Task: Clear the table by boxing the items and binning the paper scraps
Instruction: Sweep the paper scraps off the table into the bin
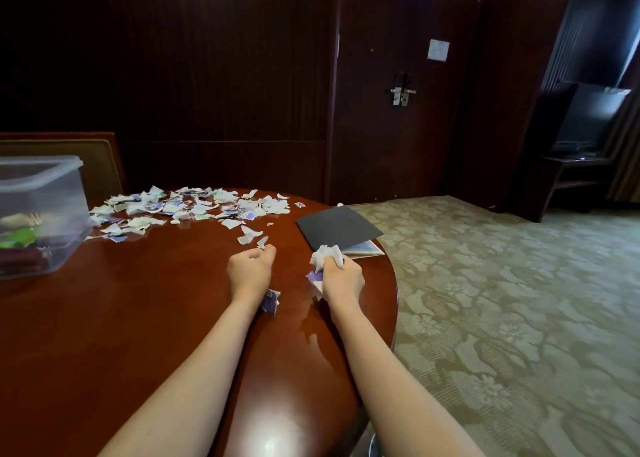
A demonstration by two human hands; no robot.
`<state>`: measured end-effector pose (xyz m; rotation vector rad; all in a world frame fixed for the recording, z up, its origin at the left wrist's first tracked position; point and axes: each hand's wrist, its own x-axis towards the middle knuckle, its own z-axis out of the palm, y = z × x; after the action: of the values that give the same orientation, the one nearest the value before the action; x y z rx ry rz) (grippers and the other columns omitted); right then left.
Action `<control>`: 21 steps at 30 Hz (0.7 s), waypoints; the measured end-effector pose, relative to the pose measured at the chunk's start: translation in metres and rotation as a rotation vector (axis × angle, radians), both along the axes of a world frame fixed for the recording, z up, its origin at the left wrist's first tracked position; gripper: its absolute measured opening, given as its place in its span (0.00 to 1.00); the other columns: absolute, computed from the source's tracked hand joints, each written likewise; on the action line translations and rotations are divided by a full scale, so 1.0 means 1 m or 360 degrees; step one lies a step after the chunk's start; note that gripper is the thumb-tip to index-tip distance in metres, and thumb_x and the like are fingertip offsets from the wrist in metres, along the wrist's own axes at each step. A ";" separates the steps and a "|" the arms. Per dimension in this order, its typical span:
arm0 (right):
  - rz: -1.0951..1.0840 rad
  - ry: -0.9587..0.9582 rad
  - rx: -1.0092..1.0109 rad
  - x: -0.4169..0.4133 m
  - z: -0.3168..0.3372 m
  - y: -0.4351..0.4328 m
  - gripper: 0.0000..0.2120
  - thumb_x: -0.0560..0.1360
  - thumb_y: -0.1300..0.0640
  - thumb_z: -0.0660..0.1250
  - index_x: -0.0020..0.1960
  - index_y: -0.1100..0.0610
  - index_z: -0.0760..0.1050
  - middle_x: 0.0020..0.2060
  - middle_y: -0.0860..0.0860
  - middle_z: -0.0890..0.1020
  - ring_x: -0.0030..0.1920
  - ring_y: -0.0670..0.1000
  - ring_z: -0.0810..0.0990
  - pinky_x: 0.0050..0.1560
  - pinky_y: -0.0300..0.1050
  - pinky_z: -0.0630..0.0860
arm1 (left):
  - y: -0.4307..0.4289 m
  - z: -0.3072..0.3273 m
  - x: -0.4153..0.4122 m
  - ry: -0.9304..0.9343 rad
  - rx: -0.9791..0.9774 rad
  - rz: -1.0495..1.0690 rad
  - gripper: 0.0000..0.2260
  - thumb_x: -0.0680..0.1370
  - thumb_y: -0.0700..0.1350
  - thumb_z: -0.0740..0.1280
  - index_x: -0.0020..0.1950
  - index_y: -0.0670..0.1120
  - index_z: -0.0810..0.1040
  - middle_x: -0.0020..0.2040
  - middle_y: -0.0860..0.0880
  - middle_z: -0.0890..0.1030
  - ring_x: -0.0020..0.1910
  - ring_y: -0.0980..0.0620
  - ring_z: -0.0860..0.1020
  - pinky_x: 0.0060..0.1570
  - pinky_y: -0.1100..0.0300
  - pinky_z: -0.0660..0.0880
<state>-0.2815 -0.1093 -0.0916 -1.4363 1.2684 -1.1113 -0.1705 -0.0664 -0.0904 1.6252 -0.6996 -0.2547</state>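
Head view, one frame.

- Right hand (341, 276): fingers closed tight round a wad of paper (322, 258), white with purple print, which bulges out above and below the fist. The hand is over the table (138, 318) near its right edge.
- Left hand (251, 266): curled into a fist just left of the right hand. A crumpled purple-and-white scrap (272, 301) sticks out at the heel of the fist and appears to be held there.
- Loose paper scraps (194, 210): a wide scatter across the far side of the table, with a few stragglers trailing down to just beyond the left knuckles. Print on them is blue, purple and green, too small to read.
- Clear plastic box (45, 193): at the left edge of the table, open-topped, green and red items inside, touching the left end of the scatter.
- Black folder (337, 228): flat at the right edge of the table, just beyond the right hand, with a pale printed page showing under its near corner.
- Door (398, 127) behind: a small pale notice (438, 50) on it, text illegible.
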 end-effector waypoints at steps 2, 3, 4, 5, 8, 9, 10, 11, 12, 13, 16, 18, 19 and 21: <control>-0.0002 -0.0045 0.0041 -0.004 0.000 0.002 0.11 0.77 0.62 0.57 0.44 0.62 0.78 0.41 0.56 0.79 0.42 0.52 0.74 0.38 0.41 0.67 | 0.001 0.007 -0.003 0.0344 -0.0142 0.0081 0.19 0.77 0.44 0.63 0.27 0.43 0.66 0.26 0.47 0.65 0.25 0.52 0.62 0.27 0.62 0.58; 0.0001 -0.0079 0.0067 -0.007 0.000 0.003 0.10 0.76 0.62 0.57 0.42 0.61 0.77 0.39 0.55 0.78 0.42 0.52 0.74 0.41 0.41 0.67 | 0.001 0.010 -0.003 0.0478 -0.0214 0.0106 0.19 0.77 0.45 0.63 0.27 0.44 0.66 0.26 0.48 0.65 0.25 0.53 0.61 0.26 0.63 0.57; 0.0006 -0.0128 0.0103 -0.008 -0.001 0.004 0.10 0.76 0.63 0.58 0.40 0.60 0.76 0.37 0.53 0.77 0.42 0.52 0.73 0.41 0.42 0.67 | 0.001 0.013 -0.004 0.0603 -0.0276 0.0117 0.18 0.77 0.45 0.64 0.27 0.44 0.66 0.26 0.48 0.66 0.25 0.53 0.62 0.26 0.63 0.57; 0.0011 -0.0183 0.0136 -0.010 -0.001 0.006 0.10 0.75 0.63 0.58 0.37 0.59 0.74 0.35 0.52 0.77 0.41 0.52 0.73 0.41 0.42 0.67 | 0.001 0.018 -0.005 0.0712 -0.0327 0.0124 0.18 0.77 0.46 0.64 0.28 0.44 0.67 0.27 0.48 0.66 0.24 0.54 0.63 0.25 0.64 0.59; 0.0013 -0.0348 0.0286 -0.016 0.001 0.010 0.12 0.75 0.63 0.58 0.34 0.55 0.74 0.36 0.52 0.78 0.39 0.51 0.75 0.35 0.41 0.68 | 0.004 0.031 -0.011 0.1004 -0.0459 0.0113 0.16 0.77 0.46 0.63 0.31 0.46 0.67 0.27 0.50 0.67 0.19 0.56 0.65 0.21 0.69 0.63; 0.0012 -0.0430 0.0356 -0.017 0.001 0.011 0.12 0.74 0.63 0.58 0.35 0.55 0.74 0.37 0.53 0.79 0.37 0.50 0.74 0.33 0.40 0.68 | 0.005 0.035 -0.014 0.1094 -0.0501 0.0098 0.15 0.77 0.46 0.63 0.32 0.46 0.67 0.28 0.50 0.67 0.19 0.57 0.65 0.21 0.69 0.63; 0.0012 -0.0501 0.0425 -0.019 0.001 0.011 0.11 0.73 0.64 0.58 0.36 0.55 0.75 0.38 0.54 0.80 0.35 0.50 0.73 0.32 0.40 0.67 | 0.005 0.037 -0.018 0.1171 -0.0531 0.0084 0.14 0.77 0.47 0.64 0.33 0.46 0.67 0.29 0.50 0.68 0.22 0.56 0.66 0.23 0.67 0.64; 0.0017 -0.0548 0.0483 -0.022 0.002 0.012 0.10 0.73 0.64 0.58 0.36 0.56 0.75 0.39 0.55 0.81 0.34 0.50 0.72 0.32 0.41 0.66 | 0.005 0.039 -0.023 0.1242 -0.0549 0.0079 0.13 0.77 0.47 0.64 0.34 0.46 0.68 0.31 0.50 0.69 0.25 0.56 0.66 0.25 0.65 0.65; 0.0022 -0.0579 0.0524 -0.024 0.002 0.012 0.09 0.72 0.64 0.58 0.36 0.57 0.75 0.41 0.57 0.81 0.33 0.50 0.71 0.31 0.41 0.65 | 0.004 0.041 -0.029 0.1302 -0.0555 0.0082 0.12 0.77 0.47 0.64 0.35 0.46 0.68 0.32 0.50 0.70 0.28 0.55 0.67 0.27 0.64 0.66; 0.0024 -0.0613 0.0556 -0.028 0.004 0.013 0.09 0.72 0.64 0.58 0.37 0.58 0.75 0.42 0.58 0.81 0.32 0.50 0.70 0.30 0.41 0.64 | 0.003 0.042 -0.035 0.1349 -0.0558 0.0084 0.11 0.77 0.47 0.64 0.36 0.46 0.68 0.33 0.50 0.70 0.29 0.55 0.67 0.29 0.63 0.67; -0.0027 -0.0656 0.0592 -0.041 0.010 0.011 0.07 0.73 0.64 0.59 0.39 0.60 0.74 0.41 0.58 0.80 0.31 0.49 0.70 0.27 0.40 0.65 | -0.003 0.045 -0.054 0.1480 -0.0598 0.0062 0.12 0.77 0.46 0.64 0.36 0.47 0.67 0.34 0.50 0.70 0.29 0.54 0.68 0.29 0.62 0.68; -0.0071 -0.0704 0.0595 -0.051 0.016 0.008 0.05 0.73 0.63 0.59 0.42 0.60 0.74 0.40 0.58 0.79 0.29 0.49 0.70 0.22 0.36 0.65 | -0.008 0.048 -0.068 0.1580 -0.0626 0.0031 0.11 0.77 0.46 0.63 0.36 0.46 0.67 0.35 0.49 0.71 0.29 0.54 0.68 0.26 0.66 0.68; -0.0089 -0.0756 0.0594 -0.056 0.018 0.006 0.04 0.73 0.62 0.60 0.43 0.59 0.74 0.40 0.58 0.79 0.29 0.49 0.70 0.20 0.33 0.64 | -0.010 0.051 -0.076 0.1626 -0.0637 0.0007 0.11 0.78 0.45 0.63 0.37 0.46 0.66 0.36 0.49 0.71 0.29 0.54 0.68 0.24 0.68 0.68; -0.0116 -0.0862 0.0569 -0.066 0.021 0.005 0.06 0.75 0.62 0.60 0.39 0.57 0.71 0.35 0.56 0.77 0.26 0.48 0.71 0.19 0.31 0.63 | -0.016 0.054 -0.095 0.1690 -0.0646 -0.0048 0.12 0.78 0.44 0.63 0.36 0.45 0.65 0.34 0.48 0.69 0.29 0.54 0.66 0.24 0.68 0.65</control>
<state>-0.3472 -0.1047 -0.0701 -0.7584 1.0601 -1.1508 -0.2650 -0.0826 -0.0362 0.8887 0.0565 -0.8533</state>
